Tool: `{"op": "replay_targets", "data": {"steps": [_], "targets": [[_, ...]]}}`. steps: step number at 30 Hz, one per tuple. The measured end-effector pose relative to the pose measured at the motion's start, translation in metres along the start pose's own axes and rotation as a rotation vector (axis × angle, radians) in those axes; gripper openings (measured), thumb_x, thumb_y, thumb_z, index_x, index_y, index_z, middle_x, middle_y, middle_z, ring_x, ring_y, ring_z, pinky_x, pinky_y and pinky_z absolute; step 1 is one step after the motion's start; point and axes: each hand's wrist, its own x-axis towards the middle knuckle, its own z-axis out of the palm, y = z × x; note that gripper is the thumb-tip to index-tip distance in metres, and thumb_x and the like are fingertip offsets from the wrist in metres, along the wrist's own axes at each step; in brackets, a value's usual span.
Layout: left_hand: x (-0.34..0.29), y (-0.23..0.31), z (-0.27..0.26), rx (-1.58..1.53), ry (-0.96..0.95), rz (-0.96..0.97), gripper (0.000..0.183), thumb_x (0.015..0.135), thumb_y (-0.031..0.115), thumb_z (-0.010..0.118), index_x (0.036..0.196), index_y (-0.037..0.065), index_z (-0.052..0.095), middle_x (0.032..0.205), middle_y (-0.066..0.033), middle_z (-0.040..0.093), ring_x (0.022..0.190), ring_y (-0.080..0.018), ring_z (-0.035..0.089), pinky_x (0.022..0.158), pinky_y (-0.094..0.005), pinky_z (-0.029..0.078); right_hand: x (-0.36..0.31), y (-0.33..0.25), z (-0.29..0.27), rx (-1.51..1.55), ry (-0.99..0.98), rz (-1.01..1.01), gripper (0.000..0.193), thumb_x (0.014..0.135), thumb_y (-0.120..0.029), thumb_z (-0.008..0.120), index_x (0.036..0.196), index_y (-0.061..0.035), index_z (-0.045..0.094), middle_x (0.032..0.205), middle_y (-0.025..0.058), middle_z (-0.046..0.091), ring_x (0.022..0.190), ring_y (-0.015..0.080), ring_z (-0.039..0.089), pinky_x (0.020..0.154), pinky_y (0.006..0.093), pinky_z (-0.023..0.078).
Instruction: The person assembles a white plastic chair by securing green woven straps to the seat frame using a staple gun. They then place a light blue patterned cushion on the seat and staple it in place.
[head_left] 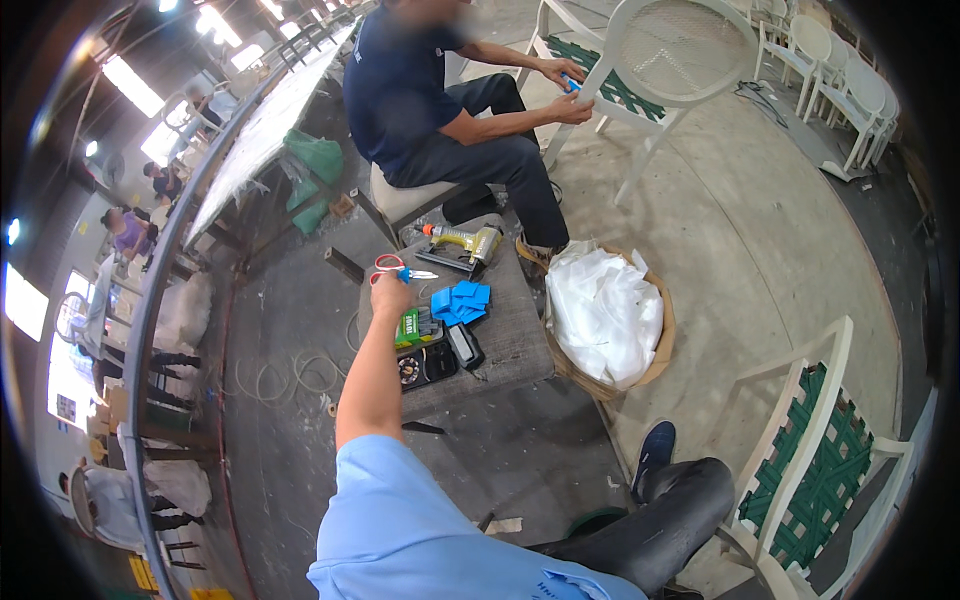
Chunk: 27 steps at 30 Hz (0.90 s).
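Against grey fabric (518, 345), scissors (419, 274) show red handles and silver blades.

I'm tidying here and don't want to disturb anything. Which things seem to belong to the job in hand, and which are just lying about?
Probably the job's, near the left hand: red-handled scissors, blue pieces, staple gun, small green box.

Seemingly just lying about: white plastic in the carton, green plastic.

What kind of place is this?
Probably a furniture workshop or factory floor, likely for chairs: there's a chair with woven green webbing, a group of white chairs at the far right, and what looks like a staple gun.
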Motion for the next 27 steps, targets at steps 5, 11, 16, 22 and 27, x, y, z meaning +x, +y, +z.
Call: {"op": "replay_targets", "data": {"steps": [5, 11, 16, 22, 27], "targets": [[-0.030, 0.000, -0.031, -0.837, -0.156, 0.058, 0.031, 0.098, 0.002, 0.056, 0.126, -0.002, 0.068, 0.099, -0.0071, 0.072, 0.089, -0.0208, 0.077, 0.075, -0.0342, 0.060, -0.005, 0.032, 0.003, -0.021, -0.043, 0.026, 0.065, 0.097, -0.058, 0.065, 0.142, -0.0108, 0.067, 0.135, 0.0233, 0.070, 0.125, 0.0443, 0.066, 0.107, 0.0527, 0.051], [-0.151, 0.038, -0.023, -1.349, -0.573, 0.057, 0.036, 0.099, 0.001, 0.059, 0.134, 0.002, 0.064, 0.117, -0.0104, 0.074, 0.097, -0.0250, 0.077, 0.089, -0.0391, 0.061, -0.016, 0.070, 0.006, -0.140, -0.089, -0.237, 0.059, 0.099, -0.052, 0.064, 0.140, -0.0100, 0.069, 0.133, 0.0242, 0.070, 0.124, 0.0465, 0.066, 0.106, 0.0536, 0.051], [-0.313, 0.115, -0.016, -1.432, -1.050, 0.119, 0.035, 0.103, 0.006, 0.061, 0.138, 0.002, 0.062, 0.124, -0.0106, 0.073, 0.105, -0.0242, 0.075, 0.095, -0.0402, 0.060, -0.089, -0.050, -0.002, 0.522, -0.418, -0.651, 0.053, 0.101, -0.029, 0.070, 0.141, 0.0032, 0.062, 0.142, 0.0272, 0.064, 0.134, 0.0406, 0.059, 0.116, 0.0453, 0.044], [-0.424, 0.191, -0.047, -1.406, -1.413, 0.437, 0.031, 0.106, 0.006, 0.058, 0.137, 0.000, 0.062, 0.120, -0.0088, 0.074, 0.103, -0.0201, 0.074, 0.096, -0.0355, 0.057, -0.150, -0.189, -0.031, 1.287, -0.488, -0.978, 0.035, 0.104, -0.007, 0.064, 0.138, 0.0030, 0.065, 0.120, 0.0118, 0.069, 0.101, 0.0173, 0.070, 0.091, 0.0320, 0.057], [-0.448, 0.205, -0.079, -1.296, -1.385, 0.570, 0.035, 0.106, 0.002, 0.057, 0.141, -0.001, 0.058, 0.121, -0.0110, 0.073, 0.105, -0.0198, 0.073, 0.096, -0.0350, 0.057, -0.127, -0.194, -0.046, 1.060, -0.181, -1.256, 0.018, 0.106, -0.009, 0.063, 0.117, 0.0036, 0.069, 0.112, 0.0089, 0.068, 0.093, 0.0150, 0.068, 0.081, 0.0297, 0.056]]}}
